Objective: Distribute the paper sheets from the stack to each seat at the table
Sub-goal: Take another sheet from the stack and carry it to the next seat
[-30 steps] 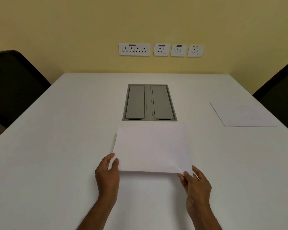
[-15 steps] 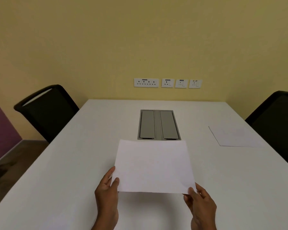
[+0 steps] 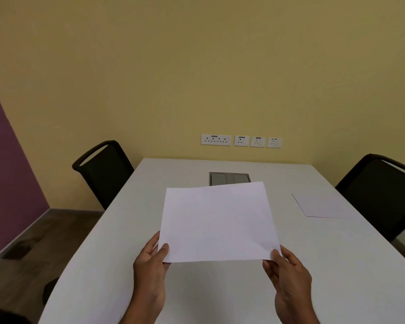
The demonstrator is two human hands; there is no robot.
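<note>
A white paper stack is lifted above the white table and held up in front of me. My left hand pinches its near left corner, thumb on top. My right hand pinches the near right corner. How many sheets are in the stack I cannot tell. One white sheet lies flat on the table in front of the right-hand black chair. The black chair on the left has no sheet in front of it.
A grey cable hatch is set into the middle of the table, partly hidden behind the held paper. White wall sockets sit on the yellow wall beyond the far edge. Brown floor lies to the left of the table.
Both hands have raised the paper off the table and tilted it toward me. The view has lifted and pulled back, bringing both chairs and more wall into sight.
</note>
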